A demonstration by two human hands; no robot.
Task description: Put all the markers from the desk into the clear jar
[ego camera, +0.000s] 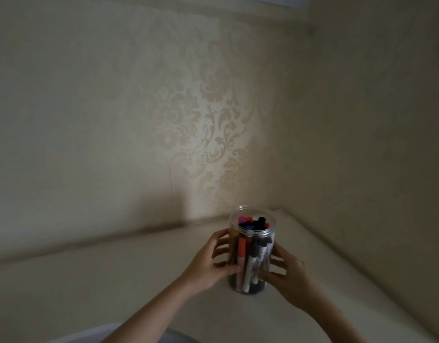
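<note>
Dim corner desk (pixel 114 280) against patterned wallpaper (pixel 201 115), clear jar (pixel 251 253) standing upright between both hands, markers (pixel 253 258) sitting inside, left hand (pixel 208 264) and right hand (pixel 289 278) fingers clamping on its sides.

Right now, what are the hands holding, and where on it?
Both hands hold the clear plastic jar full of markers by its sides: left hand on its left wall, right hand on its right wall, below the open rim.

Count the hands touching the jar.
2. The left hand is on the left side of the clear jar, the right hand on its right side.
</note>
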